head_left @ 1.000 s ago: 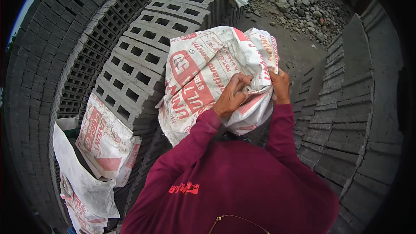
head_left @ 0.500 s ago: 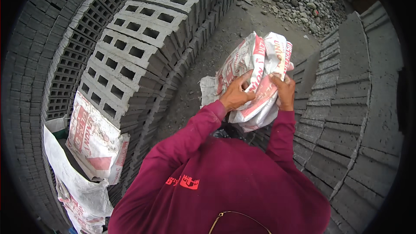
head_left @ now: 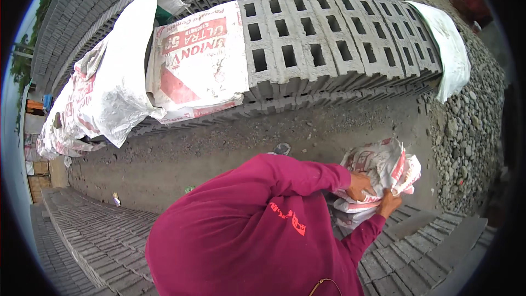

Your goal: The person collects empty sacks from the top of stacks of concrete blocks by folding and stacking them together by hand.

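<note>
A bundle of crumpled, empty-looking white and red cement sacks hangs in front of me, to the right of my body. My left hand is closed on the near side of the bundle, its fingers partly tucked into the folds. Close beside it, my right hand grips the gathered edge of the same sacks. How many sacks make up the bundle I cannot tell.
A long stack of grey hollow concrete blocks runs across the far side. Printed cement sacks and a white sheet lie over parts of it. More blocks stand nearby. Gravel is heaped at right; a dirt path runs between.
My view has swung left, so the block stack now lies across the top and the sacks appear farther right. Both hands still hold the sacks.
</note>
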Motion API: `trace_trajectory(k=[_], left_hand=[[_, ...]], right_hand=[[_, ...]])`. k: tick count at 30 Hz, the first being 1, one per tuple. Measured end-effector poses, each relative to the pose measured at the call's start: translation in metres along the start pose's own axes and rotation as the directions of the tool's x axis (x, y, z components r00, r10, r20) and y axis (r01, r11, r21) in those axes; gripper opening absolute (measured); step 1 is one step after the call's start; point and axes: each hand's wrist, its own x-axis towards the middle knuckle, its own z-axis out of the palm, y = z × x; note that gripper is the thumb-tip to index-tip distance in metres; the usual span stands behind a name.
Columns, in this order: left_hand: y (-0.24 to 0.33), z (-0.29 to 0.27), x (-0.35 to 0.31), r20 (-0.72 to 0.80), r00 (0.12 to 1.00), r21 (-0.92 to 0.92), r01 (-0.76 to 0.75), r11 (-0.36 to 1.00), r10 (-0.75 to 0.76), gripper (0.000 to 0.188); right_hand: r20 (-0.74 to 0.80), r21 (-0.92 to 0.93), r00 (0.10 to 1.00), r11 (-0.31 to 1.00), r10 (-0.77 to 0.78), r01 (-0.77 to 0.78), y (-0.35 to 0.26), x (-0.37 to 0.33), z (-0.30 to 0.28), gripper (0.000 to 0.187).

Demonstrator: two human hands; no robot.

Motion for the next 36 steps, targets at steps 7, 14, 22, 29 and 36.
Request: trace_trajectory(k=[7,14,22,29,36], left_hand=[[0.019,-0.128,-0.239,-0.962,-0.018,-0.272,0.142,0.952,-0.273,0.020],[-0.030,-0.084,-0.473,-0.196,-0.884,-0.491,-0.287,0.823,-0.425,0.076],[-0.025,-0.102,-0.457,-0.411,-0.765,-0.031,-0.532,0.846,-0.496,0.050],[0.073,-0.219,-0.285,-0.817,-0.316,0.053,-0.874,0.483,-0.482,0.044],[0.150,-0.279,-0.086,-0.968,0.003,-0.041,-0.989,0.145,-0.253,0.063]], right_hand=[[0.048,0.162,0.992,0.979,0.114,-0.121,0.015,-0.003,-0.017,0.027],[0.083,0.233,0.992,0.966,0.096,-0.113,-0.023,-0.012,0.026,0.031],[0.097,0.287,0.995,0.958,-0.039,0.010,-0.011,0.021,0.040,0.032],[0.073,0.394,0.995,0.918,-0.073,0.039,-0.009,0.015,0.030,0.029],[-0.038,0.329,0.985,0.929,-0.167,0.170,0.025,0.046,0.029,0.027]])
